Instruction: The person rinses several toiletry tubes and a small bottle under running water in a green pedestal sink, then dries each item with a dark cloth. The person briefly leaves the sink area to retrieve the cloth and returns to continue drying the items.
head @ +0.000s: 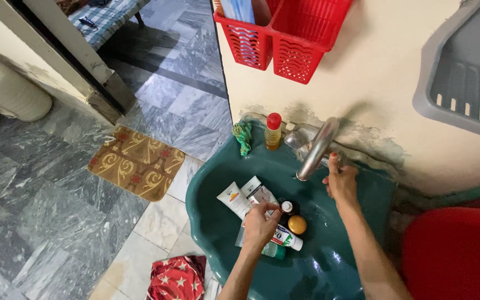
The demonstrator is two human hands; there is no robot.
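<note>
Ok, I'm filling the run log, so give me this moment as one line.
left hand: on tubes in green sink | right hand: at tap base | beside tubes: gold-capped bottle

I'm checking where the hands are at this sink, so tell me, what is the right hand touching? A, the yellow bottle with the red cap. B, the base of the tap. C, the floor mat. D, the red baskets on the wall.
B: the right hand rests at the base of the tap, while the left hand is on the tubes in the sink.
</note>
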